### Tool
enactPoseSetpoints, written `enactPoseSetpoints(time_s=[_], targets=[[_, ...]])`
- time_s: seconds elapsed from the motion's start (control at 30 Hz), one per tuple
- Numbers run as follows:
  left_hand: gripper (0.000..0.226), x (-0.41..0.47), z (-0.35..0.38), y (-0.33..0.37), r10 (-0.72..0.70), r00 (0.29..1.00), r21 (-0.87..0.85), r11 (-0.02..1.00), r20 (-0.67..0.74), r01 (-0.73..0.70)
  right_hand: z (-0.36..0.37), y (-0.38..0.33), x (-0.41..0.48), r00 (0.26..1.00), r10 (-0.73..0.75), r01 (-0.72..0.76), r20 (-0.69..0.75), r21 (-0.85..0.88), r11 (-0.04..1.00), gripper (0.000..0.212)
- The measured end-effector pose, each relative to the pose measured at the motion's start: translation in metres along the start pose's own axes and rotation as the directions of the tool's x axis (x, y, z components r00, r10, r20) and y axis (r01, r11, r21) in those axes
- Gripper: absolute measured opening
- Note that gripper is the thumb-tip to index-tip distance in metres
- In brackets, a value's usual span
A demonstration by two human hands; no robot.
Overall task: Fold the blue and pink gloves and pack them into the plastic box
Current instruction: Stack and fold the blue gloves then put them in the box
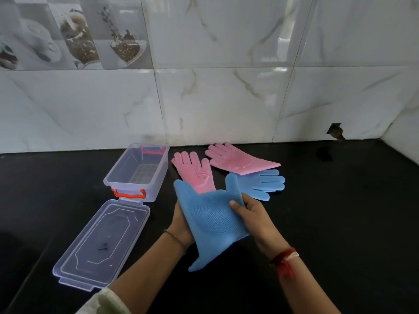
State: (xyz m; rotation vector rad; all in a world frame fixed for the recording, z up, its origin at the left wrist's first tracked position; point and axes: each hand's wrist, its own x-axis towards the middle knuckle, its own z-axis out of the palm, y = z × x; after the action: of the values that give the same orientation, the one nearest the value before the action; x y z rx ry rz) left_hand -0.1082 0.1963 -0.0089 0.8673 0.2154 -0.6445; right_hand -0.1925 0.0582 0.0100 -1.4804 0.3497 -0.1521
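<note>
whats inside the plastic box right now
No gloves yet: through the open top of the plastic box only its own ribbed bottom shows. Its lid lies off beside it on the counter.

Two bare forearms reach into view from the bottom edge of the head camera's picture. The left hand [181,225] carries a thin beaded bracelet [174,237] of dull brownish tone around the wrist. A pale sleeve cuff [106,302], off-white with a faint green tint, covers the left arm near the elbow. The right hand [256,219] wears a red thread band [284,260] wound around the wrist, with a lighter cream strand in it and loose red ends hanging below. The right forearm is uncovered.
</note>
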Motion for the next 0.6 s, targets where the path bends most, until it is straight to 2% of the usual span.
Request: enactPoseSetpoints(time_s=[0.03,0.13,0.2,0.27,0.33,0.4,0.47,0.53,0.6], targets=[[0.044,-0.003,0.002,-0.002,-0.015,0.999,-0.039,0.999,0.046,0.017,-0.001,-0.002,-0.004,0.999,-0.007,0.007,-0.034,0.002,1.000,0.015],[0.082,-0.009,0.015,0.004,-0.133,0.951,-0.125,0.977,0.277,0.173,-0.003,-0.015,-0.016,0.986,-0.099,0.103,-0.132,0.017,0.995,0.016],[0.078,-0.012,0.026,0.010,-0.146,0.901,-0.082,0.977,0.409,0.196,-0.006,-0.024,-0.024,0.967,-0.206,0.209,-0.147,0.001,0.978,0.012],[0.058,-0.013,0.036,0.014,-0.164,0.858,-0.025,0.979,0.487,0.201,-0.009,-0.028,-0.028,0.951,-0.264,0.262,-0.159,-0.035,0.964,0.014],[0.040,-0.003,0.039,0.010,-0.202,0.878,0.053,0.978,0.435,0.199,-0.015,-0.023,-0.023,0.946,-0.236,0.216,-0.223,-0.111,0.970,0.015],[0.025,0.010,0.035,-0.003,-0.198,0.950,0.155,0.974,0.243,0.164,-0.023,-0.008,-0.013,0.956,-0.095,0.023,-0.277,-0.252,0.967,0.023],[0.026,0.016,0.026,-0.016,-0.175,0.976,0.239,0.961,0.126,0.141,-0.032,0.016,-0.007,0.962,0.077,-0.192,-0.262,-0.448,0.873,0.053],[0.032,0.020,0.013,-0.028,-0.146,0.981,0.323,0.941,0.131,0.098,-0.039,0.039,-0.009,0.959,0.166,-0.262,-0.228,-0.500,0.825,0.075],[0.032,0.018,0.009,-0.035,-0.030,0.990,0.500,0.865,0.140,-0.045,-0.043,0.048,-0.011,0.957,0.171,-0.264,-0.235,-0.460,0.848,0.080]])
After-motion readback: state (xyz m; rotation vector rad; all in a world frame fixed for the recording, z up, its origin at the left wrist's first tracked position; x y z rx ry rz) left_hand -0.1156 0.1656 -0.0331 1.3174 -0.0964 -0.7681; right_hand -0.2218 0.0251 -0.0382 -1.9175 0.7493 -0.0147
